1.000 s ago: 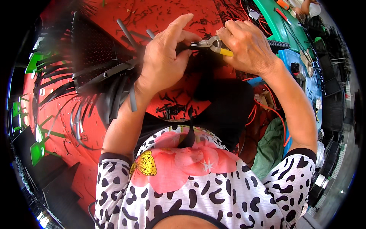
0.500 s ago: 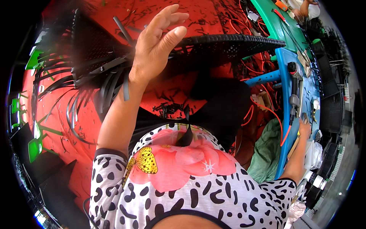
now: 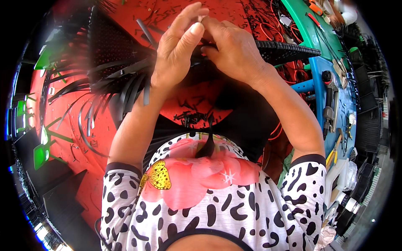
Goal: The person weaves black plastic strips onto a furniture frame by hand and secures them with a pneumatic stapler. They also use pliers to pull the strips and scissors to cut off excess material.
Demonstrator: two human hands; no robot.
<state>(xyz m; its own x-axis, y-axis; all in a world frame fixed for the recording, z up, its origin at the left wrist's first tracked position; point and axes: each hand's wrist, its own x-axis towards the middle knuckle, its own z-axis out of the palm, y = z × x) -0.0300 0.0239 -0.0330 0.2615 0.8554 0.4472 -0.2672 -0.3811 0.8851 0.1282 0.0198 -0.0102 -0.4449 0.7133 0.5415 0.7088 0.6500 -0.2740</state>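
My left hand [image 3: 176,48] is raised at the top middle, its fingers stretched forward and its thumb apart. Against those fingertips comes my right hand [image 3: 234,48], its fingers closed in a pinch. Whatever sits between the two hands is too small to name; only a pale speck shows. Below and behind both hands stands a black woven wicker panel [image 3: 289,49], its bound rim running to the right. On the left the weave spreads into a blurred woven side [image 3: 111,46]. Loose flat black strips [image 3: 130,94] hang from it beside my left forearm.
At the right is a blue table [image 3: 345,125] bearing a black power tool [image 3: 328,102] and yellow-handled hand tools [image 3: 333,157]. A green table [image 3: 307,25] adjoins it. Red hoses [image 3: 274,134] trail below. Strip offcuts [image 3: 197,119] litter the red floor. Another person's arm [image 3: 335,16] shows at the top right.
My right hand has left the blue table and come up to the left, meeting my left hand over the panel. My left hand has hardly moved.
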